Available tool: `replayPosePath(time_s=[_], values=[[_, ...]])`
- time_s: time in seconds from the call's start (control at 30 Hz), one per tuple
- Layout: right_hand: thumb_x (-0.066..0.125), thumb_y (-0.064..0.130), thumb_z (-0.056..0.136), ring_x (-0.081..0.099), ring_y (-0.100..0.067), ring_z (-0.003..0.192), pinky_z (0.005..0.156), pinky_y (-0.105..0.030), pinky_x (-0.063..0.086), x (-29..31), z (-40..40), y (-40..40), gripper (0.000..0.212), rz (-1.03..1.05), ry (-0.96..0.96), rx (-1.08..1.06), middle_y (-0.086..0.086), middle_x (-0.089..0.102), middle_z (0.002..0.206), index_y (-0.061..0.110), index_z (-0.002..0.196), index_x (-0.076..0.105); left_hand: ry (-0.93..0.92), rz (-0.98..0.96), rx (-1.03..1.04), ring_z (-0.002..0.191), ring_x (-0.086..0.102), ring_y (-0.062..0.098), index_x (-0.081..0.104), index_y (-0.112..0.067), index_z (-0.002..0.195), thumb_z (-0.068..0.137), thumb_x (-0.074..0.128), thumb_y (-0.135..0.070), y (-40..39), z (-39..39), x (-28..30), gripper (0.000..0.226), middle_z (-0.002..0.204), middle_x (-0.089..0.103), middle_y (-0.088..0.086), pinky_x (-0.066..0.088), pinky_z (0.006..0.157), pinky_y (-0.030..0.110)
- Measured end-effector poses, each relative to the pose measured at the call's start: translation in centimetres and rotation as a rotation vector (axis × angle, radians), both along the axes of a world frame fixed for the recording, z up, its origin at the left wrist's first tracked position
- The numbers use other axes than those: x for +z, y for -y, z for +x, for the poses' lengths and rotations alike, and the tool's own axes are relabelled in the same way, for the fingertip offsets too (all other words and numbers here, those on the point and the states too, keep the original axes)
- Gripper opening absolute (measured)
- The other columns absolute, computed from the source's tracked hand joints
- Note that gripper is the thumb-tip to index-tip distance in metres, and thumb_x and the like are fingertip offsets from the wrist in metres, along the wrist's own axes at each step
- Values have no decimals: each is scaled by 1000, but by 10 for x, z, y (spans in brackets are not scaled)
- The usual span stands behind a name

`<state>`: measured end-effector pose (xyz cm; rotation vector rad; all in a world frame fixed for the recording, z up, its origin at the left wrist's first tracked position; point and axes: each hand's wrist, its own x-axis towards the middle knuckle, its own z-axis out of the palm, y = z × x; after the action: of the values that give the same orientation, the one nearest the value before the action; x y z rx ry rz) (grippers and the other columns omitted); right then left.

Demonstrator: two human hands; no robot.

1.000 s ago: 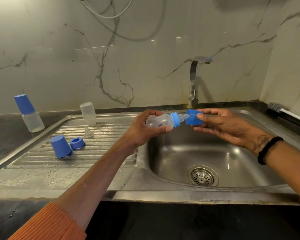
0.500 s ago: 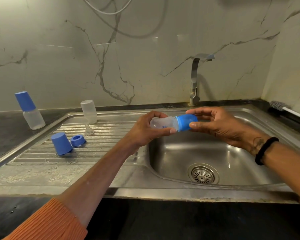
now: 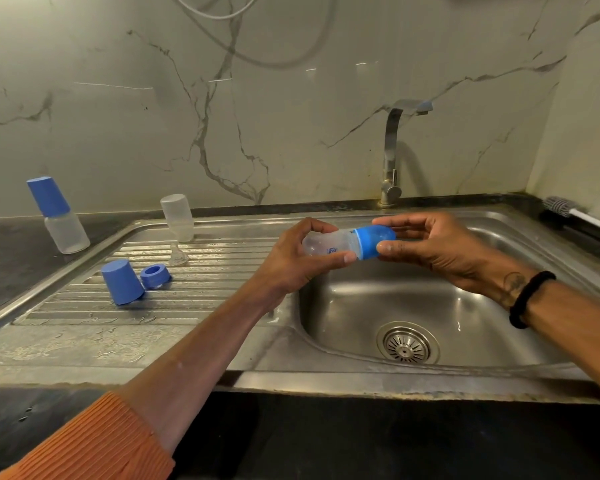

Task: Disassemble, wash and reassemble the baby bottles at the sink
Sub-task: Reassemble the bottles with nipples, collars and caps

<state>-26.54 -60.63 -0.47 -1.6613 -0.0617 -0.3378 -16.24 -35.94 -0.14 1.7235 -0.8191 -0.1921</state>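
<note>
Bottle (image 3: 59, 216) with blue cap stands far left on the desk (image 3: 4, 258). Above the sink (image 3: 378, 299), left hand (image 3: 291, 261) grips a sideways clear bottle (image 3: 329, 244); right hand (image 3: 437, 244) fingers pinch its blue cap (image 3: 374, 241).

A white cable (image 3: 219, 8) loops down the veined marble wall (image 3: 291, 98), a dark countertop (image 3: 4, 251) borders the steel basin, and a black band (image 3: 530, 299) circles one wrist beside an orange ribbed sleeve (image 3: 94, 445).

Brushed stainless-steel sink (image 3: 201, 344) with ribbed drainboard; glossy veined marble wall (image 3: 291, 109); translucent plastic bottle (image 3: 329, 245), matt blue cap (image 3: 376, 241).
</note>
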Motion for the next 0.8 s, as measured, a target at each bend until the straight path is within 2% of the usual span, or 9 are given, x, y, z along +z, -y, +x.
replayPosePath(time_s=[0.1,0.2,0.27,0.37,0.43,0.53,0.6,0.67,0.8], values=[[90,12,65,74,-28,110,80,-31,63,0,0,-3,63,56,-20,29,-13,76,117,7,125,71,1,3,-24,103,69,24,68,-29,108,64,94,-47,-4,0,0,55,118,65,4,63,86,48],[87,9,68,74,-28,110,79,-30,63,2,-1,-5,58,96,-9,41,-12,76,118,7,124,71,51,-3,-23,97,67,17,67,-31,109,68,93,-46,-5,-1,2,51,115,66,2,59,77,31],[86,8,68,73,-26,111,80,-30,63,2,-3,-5,57,103,-2,40,-11,76,119,8,123,72,90,1,-5,97,66,16,66,-30,110,70,93,-45,-4,-2,2,50,114,66,1,53,74,27],[85,7,73,72,-25,114,83,-32,63,2,-5,-6,54,60,-7,37,-8,75,122,9,125,72,140,48,16,103,65,19,63,-31,113,72,91,-47,-1,-3,0,52,118,64,1,53,75,28],[86,9,75,71,-26,115,85,-34,63,4,-5,-5,54,40,-10,36,-8,74,124,11,127,71,155,88,22,103,65,18,62,-32,115,73,89,-49,1,-2,2,53,118,64,-1,59,79,33],[87,12,74,72,-31,114,87,-38,63,7,-4,-3,60,100,0,23,-14,74,123,13,131,68,147,112,-11,96,71,12,69,-31,115,72,88,-54,3,-4,6,52,106,72,-6,63,84,40],[89,16,72,72,-32,113,87,-36,62,9,-4,-2,65,139,9,6,-18,74,122,13,133,66,163,171,-43,93,72,9,74,-30,114,74,86,-57,4,-6,5,49,100,75,-8,62,87,41],[91,18,71,73,-31,112,86,-33,62,9,-2,-4,63,164,25,-17,-18,74,121,9,129,67,84,164,-101,95,73,14,77,-29,111,77,86,-54,2,-8,3,44,99,77,-2,61,89,39],[93,18,68,75,-31,106,83,-31,62,11,5,-15,57,212,61,-81,-18,75,116,3,117,70,-108,112,-151,89,72,11,79,-21,108,79,84,-52,-2,-10,7,43,100,78,6,55,77,25]])
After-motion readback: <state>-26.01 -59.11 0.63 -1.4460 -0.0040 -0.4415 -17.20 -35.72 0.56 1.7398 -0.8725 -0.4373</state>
